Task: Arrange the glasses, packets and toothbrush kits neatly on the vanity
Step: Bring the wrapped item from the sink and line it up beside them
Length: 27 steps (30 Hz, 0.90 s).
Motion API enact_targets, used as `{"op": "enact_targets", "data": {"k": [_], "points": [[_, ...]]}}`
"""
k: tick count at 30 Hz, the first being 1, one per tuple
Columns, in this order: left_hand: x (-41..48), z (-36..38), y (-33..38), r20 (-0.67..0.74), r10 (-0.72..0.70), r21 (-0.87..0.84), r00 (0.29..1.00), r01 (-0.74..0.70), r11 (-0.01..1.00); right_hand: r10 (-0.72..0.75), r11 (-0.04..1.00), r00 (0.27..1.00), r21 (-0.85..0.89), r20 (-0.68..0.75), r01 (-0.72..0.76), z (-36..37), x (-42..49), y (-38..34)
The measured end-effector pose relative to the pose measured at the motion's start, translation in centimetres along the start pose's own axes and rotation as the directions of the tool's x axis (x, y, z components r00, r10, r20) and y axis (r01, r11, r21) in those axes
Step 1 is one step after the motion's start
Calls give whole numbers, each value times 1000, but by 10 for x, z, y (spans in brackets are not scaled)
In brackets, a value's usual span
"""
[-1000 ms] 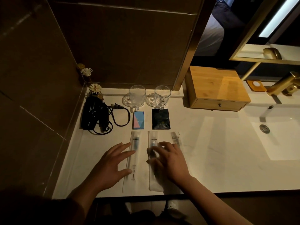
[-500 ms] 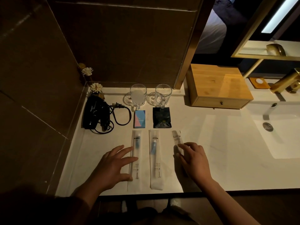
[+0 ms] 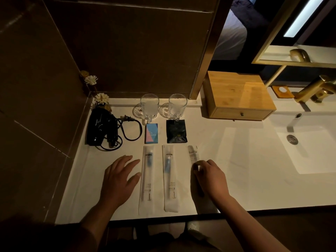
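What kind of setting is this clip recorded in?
Most likely a hotel bathroom vanity. Sealed toothbrush kits and guest packets are laid out in rows on the white counter, beside a sink with a gold faucet. A bed shows in the background.

Both hands were bare, with no rings, watch or bracelets showing. The left hand (image 3: 119,180) came out of a dark sleeve bunched at the lower left of the frame. The right hand (image 3: 211,179) led to a bare forearm running off the lower right edge.
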<state>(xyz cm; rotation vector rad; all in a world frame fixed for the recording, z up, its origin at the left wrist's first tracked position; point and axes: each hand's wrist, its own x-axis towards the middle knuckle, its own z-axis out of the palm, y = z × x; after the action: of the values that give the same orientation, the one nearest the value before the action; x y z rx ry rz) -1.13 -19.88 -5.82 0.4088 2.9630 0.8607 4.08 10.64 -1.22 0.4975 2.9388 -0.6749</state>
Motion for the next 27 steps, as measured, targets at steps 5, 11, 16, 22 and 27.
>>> {"op": "enact_targets", "data": {"k": [5, 11, 16, 22, 27], "points": [[1, -2, 0, 17, -11, 9, 1000, 11, 1000, -20, 999, 1000, 27, 10, 20, 4, 0, -8], [-1, 0, -1, 19, 0, 19, 1000, -1, 1000, -45, 998, 999, 50, 31, 43, 5, 1, -10], [-1, 1, -3, 30, 10, 41, 1000, -11, 999, -57, 997, 998, 51, 32, 55, 7, 1, -12], [-1, 1, -1, 21, 12, 53, 1000, -13, 998, -50, 995, 998, 84, 35, 47, 9, -1, -14], [-1, 2, -2, 21, 12, 56, 1000, -13, 998, -29, 994, 999, 111, 31, 26, 10, 0, -14]]}}
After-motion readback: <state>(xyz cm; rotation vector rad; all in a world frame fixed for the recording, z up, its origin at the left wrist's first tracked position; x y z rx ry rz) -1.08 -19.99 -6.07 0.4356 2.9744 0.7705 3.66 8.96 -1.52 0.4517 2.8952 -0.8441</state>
